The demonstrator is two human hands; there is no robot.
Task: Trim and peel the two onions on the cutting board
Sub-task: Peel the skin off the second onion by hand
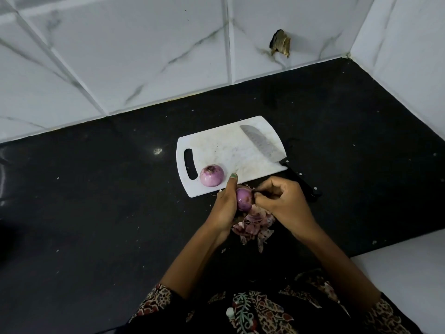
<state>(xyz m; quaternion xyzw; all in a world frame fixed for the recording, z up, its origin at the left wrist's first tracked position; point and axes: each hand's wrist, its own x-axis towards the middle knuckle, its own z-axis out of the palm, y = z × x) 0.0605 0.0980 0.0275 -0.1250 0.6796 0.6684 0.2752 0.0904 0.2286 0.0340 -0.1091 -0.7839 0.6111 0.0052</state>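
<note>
My left hand (225, 204): fingers curled, cupping the onion (244, 201), thumb straight up. My right hand (280, 201): fingertips pinching at the onion's top edge, knuckles bent. Both forearms bare, angled inward, patterned sleeves at the elbows

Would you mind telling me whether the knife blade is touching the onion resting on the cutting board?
Apart. The head view shows bare cutting board between the knife blade and the onion.

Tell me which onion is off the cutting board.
The onion in the left hand, held onion; the other onion sits on the cutting board.
</note>
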